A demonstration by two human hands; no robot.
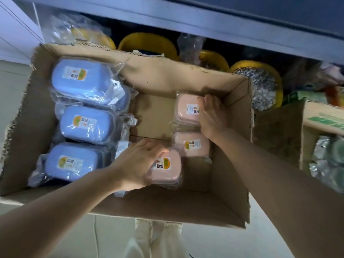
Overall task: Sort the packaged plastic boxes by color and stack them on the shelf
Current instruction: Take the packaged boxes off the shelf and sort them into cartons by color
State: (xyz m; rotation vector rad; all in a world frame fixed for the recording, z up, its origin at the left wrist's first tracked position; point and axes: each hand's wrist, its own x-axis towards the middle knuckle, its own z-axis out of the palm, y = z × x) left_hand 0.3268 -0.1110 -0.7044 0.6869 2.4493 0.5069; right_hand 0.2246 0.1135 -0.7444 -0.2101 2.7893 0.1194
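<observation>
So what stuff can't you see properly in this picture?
- Far pink box, head view: the right hand covers its right side.
- Near pink box: the left hand covers its left part.
- Label print: too small to read.
- Cardboard box floor under the blue boxes: hidden.

Blue boxes (81,81), pink boxes (188,108), brown carton (167,73), yellow tubs (149,42)
</observation>
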